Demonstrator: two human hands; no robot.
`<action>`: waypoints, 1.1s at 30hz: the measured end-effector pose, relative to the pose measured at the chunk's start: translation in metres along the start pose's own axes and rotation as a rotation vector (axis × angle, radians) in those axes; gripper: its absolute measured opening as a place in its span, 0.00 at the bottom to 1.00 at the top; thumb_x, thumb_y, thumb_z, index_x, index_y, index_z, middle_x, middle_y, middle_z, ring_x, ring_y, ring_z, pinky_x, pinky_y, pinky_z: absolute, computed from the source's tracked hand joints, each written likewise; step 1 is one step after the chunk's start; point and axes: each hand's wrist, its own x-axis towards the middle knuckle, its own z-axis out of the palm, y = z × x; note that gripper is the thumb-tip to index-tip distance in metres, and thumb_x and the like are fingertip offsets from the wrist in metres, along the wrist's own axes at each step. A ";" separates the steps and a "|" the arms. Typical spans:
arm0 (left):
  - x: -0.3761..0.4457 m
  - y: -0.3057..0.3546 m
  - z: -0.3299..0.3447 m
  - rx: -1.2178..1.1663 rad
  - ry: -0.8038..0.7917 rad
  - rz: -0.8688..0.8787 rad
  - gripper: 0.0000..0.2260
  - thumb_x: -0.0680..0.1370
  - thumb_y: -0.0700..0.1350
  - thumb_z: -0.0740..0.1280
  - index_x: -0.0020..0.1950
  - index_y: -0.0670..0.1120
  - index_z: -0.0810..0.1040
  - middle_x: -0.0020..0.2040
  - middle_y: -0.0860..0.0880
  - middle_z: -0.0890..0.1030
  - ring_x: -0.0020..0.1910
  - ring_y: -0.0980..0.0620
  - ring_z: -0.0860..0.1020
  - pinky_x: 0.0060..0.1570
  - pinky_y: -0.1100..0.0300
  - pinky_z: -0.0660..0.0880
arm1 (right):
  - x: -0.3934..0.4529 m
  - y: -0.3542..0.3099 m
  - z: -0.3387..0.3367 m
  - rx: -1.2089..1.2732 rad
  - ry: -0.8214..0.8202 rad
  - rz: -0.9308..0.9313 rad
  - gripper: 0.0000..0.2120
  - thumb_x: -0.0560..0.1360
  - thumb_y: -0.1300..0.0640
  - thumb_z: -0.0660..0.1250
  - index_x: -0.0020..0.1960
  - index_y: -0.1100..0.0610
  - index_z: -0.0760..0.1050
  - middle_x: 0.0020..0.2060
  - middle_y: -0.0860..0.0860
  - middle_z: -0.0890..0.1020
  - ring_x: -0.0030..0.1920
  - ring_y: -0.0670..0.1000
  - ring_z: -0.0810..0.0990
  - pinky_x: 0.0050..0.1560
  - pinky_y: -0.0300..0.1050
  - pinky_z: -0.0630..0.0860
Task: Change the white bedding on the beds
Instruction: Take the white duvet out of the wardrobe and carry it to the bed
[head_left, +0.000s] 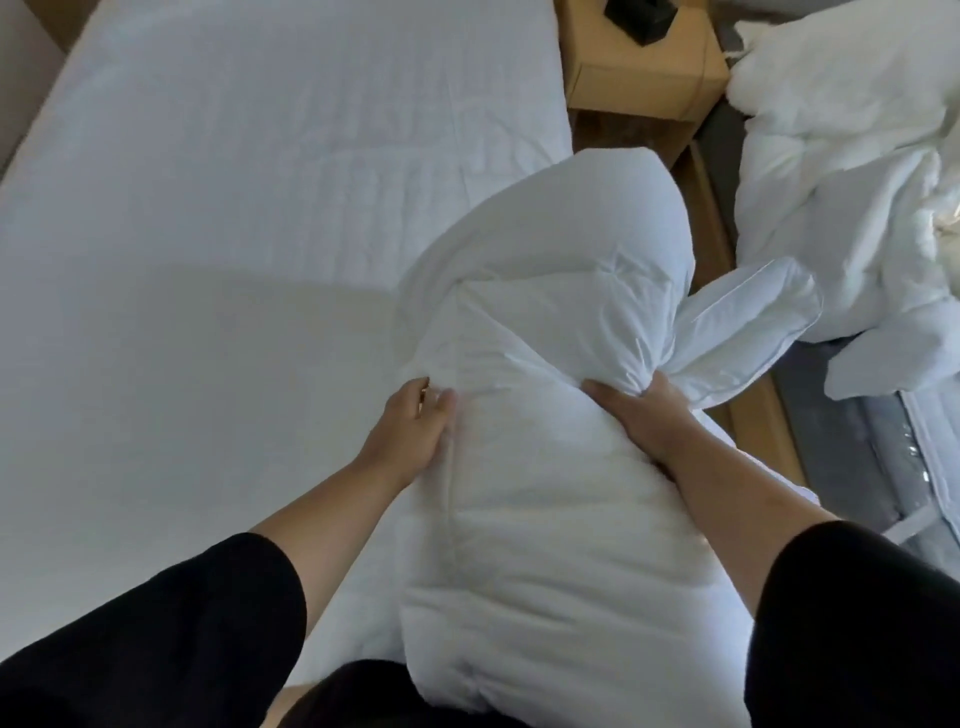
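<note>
On the bed (218, 218), right side, near edge: one duvet (545, 415), white, quilted, bunched into a thick roll. Its far end rises in a rounded hump; its near end reaches the bottom of the view, against the person's body. One loose corner flops out to the right, over the gap between the beds.

Bed: covered by a white sheet, smooth apart from faint fold creases, bare across its left and far parts.

Left hand (415, 431): lies on the roll's left flank beside a stitched seam. Fingers (439, 402) are slightly bent and close together, touching the fabric; whether they pinch it I cannot tell. Black sleeve pushed up above the elbow.

Right hand (649, 410): on the roll's right side, where the loose corner branches off. Fingers curled into gathered fabric, gripping it; thumb (602, 389) extends left along the surface. Black sleeve likewise above the elbow.

Nightstand (644, 67): light wood, at top between the beds, with a dark object (641, 18) on top, too cut off to identify.

Second bed (841, 441): at right, grey mattress exposed along the near edge, carrying a crumpled pile of white linen (841, 182).

Floor strip (727, 291): brown wood, visible between the beds.
</note>
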 end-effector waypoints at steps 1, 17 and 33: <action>-0.003 0.011 -0.002 0.054 0.013 0.073 0.23 0.78 0.62 0.63 0.68 0.51 0.73 0.64 0.53 0.76 0.63 0.50 0.75 0.59 0.54 0.72 | -0.005 -0.007 -0.001 -0.013 -0.025 0.000 0.54 0.55 0.22 0.71 0.73 0.50 0.66 0.68 0.53 0.73 0.67 0.59 0.72 0.68 0.59 0.71; -0.044 0.184 0.140 1.656 -0.313 0.859 0.22 0.77 0.49 0.56 0.71 0.50 0.69 0.68 0.48 0.71 0.72 0.44 0.62 0.74 0.34 0.42 | -0.053 0.079 -0.069 -0.054 0.116 -0.049 0.29 0.78 0.50 0.63 0.77 0.42 0.58 0.63 0.53 0.75 0.54 0.53 0.75 0.51 0.47 0.73; 0.008 0.088 0.079 0.434 0.320 0.636 0.30 0.73 0.59 0.69 0.64 0.38 0.74 0.64 0.38 0.75 0.65 0.39 0.73 0.67 0.49 0.68 | -0.017 0.131 -0.102 0.433 -0.105 0.043 0.44 0.65 0.23 0.66 0.75 0.40 0.64 0.73 0.46 0.72 0.70 0.51 0.73 0.71 0.53 0.69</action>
